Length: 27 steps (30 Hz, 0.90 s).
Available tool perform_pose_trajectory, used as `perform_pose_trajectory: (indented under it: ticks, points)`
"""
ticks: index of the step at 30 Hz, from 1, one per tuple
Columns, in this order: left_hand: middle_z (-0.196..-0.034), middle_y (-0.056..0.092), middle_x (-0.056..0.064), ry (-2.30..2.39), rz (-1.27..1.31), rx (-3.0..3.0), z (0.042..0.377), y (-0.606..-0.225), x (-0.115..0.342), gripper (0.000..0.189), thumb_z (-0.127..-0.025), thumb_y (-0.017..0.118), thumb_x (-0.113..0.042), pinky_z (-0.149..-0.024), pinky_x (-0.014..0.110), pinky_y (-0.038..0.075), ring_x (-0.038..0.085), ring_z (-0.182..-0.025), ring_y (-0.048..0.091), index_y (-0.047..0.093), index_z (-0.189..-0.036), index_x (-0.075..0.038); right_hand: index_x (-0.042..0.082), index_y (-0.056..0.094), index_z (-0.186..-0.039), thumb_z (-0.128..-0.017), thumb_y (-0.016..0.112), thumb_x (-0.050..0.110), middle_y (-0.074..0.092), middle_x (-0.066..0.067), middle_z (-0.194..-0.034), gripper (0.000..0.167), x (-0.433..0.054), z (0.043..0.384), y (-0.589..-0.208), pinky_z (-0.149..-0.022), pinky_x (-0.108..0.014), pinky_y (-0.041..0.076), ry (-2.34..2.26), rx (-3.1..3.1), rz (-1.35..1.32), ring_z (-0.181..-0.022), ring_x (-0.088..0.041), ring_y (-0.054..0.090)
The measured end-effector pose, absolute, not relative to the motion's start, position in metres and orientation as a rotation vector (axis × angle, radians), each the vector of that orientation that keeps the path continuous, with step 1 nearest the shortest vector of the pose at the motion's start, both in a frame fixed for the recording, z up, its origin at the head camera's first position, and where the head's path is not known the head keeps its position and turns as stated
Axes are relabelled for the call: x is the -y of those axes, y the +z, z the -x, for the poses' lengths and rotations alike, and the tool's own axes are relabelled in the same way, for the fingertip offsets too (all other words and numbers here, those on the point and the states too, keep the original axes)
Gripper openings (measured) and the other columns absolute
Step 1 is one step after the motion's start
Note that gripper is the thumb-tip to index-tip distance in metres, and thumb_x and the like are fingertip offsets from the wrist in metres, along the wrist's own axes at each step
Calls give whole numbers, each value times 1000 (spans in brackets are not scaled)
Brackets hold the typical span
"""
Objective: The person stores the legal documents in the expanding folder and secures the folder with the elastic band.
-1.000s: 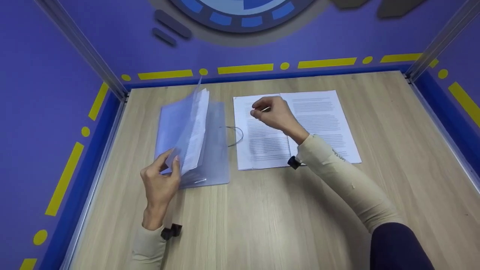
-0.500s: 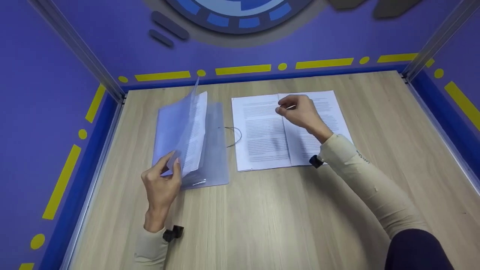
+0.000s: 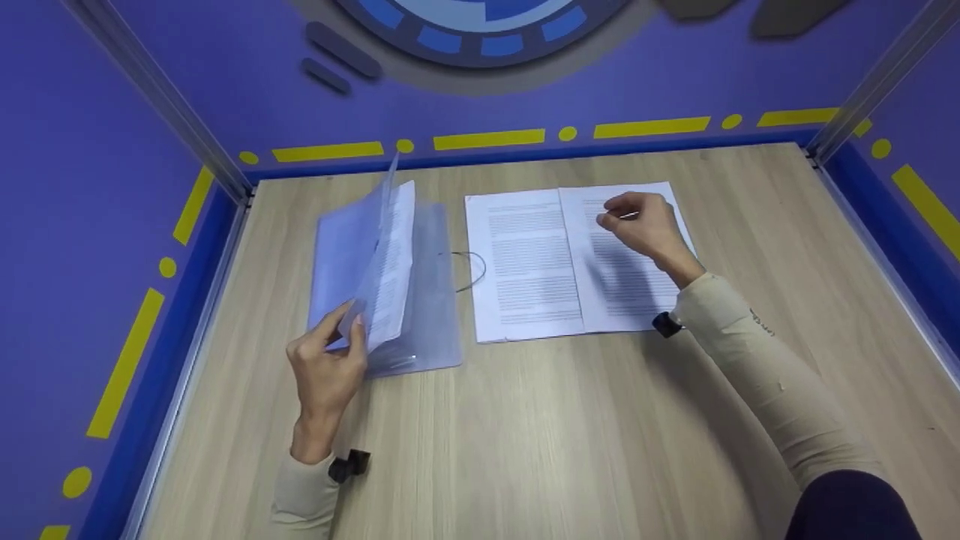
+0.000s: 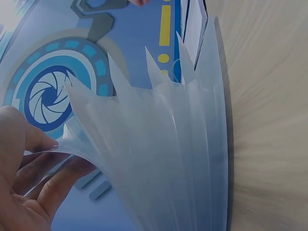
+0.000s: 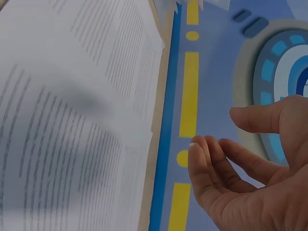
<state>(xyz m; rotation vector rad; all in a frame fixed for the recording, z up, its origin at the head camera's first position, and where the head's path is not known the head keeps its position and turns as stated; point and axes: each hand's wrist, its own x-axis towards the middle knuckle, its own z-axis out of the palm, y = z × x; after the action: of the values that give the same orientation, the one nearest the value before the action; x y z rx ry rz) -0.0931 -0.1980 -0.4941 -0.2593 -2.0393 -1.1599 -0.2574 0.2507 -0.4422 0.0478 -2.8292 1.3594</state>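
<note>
While the left hand (image 3: 326,367) pinched raised leaves of the folder (image 3: 341,251) between thumb and fingers, the folder stood partly open near the far left corner of the table (image 3: 525,450). From its right side a thin loop (image 3: 485,268) stuck out toward the papers (image 3: 532,262), which lay spread near the middle of the table's far edge. Above their right-hand page hung the right hand (image 3: 649,229), loosely curved, a narrow gap between thumb and fingertips.

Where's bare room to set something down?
Bare: tabletop on the near side of the open papers, and right of them. Crowded: left, where the left hand holds the plastic folder open; the papers' right page, under the right hand.
</note>
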Motion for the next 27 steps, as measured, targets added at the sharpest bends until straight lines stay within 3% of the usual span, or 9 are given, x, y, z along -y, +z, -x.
perform_pose_trajectory:
  ticks: [11, 21, 27]
  points:
    - [-97, 80, 24, -1125, 253, 2039, 92, -490, 200, 24, -88, 75, 12, -61, 9, 56, 40, -75, 78, 80, -111, 7, -3, 75, -121, -97, 78, 27, 76, -22, -111, 39, -291, 263, -458, -77, -21, 50, 1199, 2820, -8, -110, -36, 71]
    - [-99, 80, 24, -1119, 248, 2033, 93, -491, 202, 22, -90, 75, 12, -66, 8, 56, 35, -80, 78, 80, -110, 7, -12, 67, -129, -98, 75, 20, 70, -31, -122, 46, -316, 266, -482, -95, -51, 56, 1097, 2882, 68, -115, -44, 68]
    - [-101, 80, 25, -1108, 260, 2048, 95, -495, 201, 21, -91, 75, 12, -67, 7, 56, 35, -81, 78, 80, -112, 8, -14, 64, -132, -98, 74, 20, 66, -34, -128, 49, -327, 265, -489, -99, -56, 54, 1084, 2920, 124, -119, -46, 64]
